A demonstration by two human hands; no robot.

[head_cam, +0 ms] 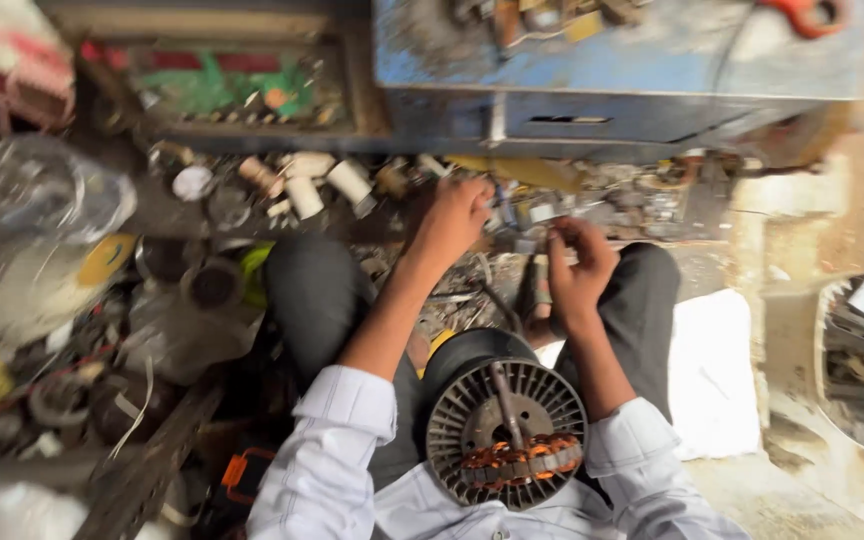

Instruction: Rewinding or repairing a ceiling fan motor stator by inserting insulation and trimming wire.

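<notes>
Overhead, a blue metal cabinet (642, 85) is seen at the top, with scattered small parts (572, 205) heaped below it. A round motor stator (504, 420) with copper windings is rested in the lap, between the knees. The left hand (452, 215) is stretched into the parts with fingers curled; whether anything is gripped cannot be told. The right hand (580, 265) is closed loosely around a small dark tool (537, 290), too blurred to identify.
</notes>
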